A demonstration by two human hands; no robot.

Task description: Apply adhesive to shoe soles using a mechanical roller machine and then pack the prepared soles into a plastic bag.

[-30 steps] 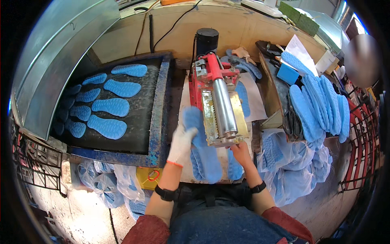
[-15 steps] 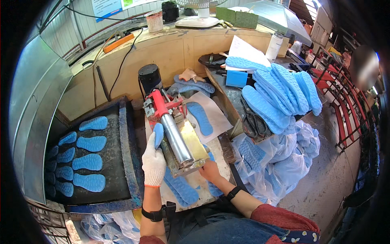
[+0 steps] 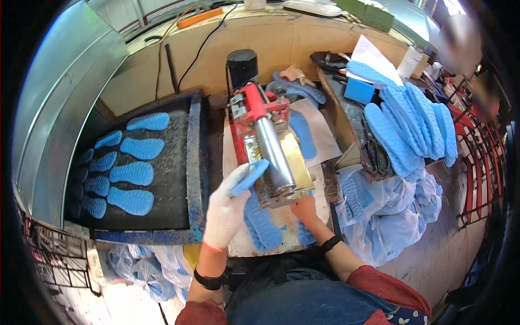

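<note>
Under the cut-off metal hood [image 3: 70, 119], the farthest soles on the black bed [image 3: 168, 208] sink into shadow; nearer printed soles [image 3: 131, 173] show clearly. The gloved left hand [image 3: 225, 210] pinches a blue sole [image 3: 250, 177], seen foreshortened, just before the roller machine [image 3: 273, 151]; some fingers are hidden. A flat sole [image 3: 264, 227] on the table [image 3: 326, 187] runs partly behind the machine. The bare right hand [image 3: 304, 209] is at the machine's front end, fingertips hidden, so its grip cannot be told. Rightward, stacked soles [image 3: 428, 124] overlap above cloudy plastic bags [image 3: 392, 208].
</note>
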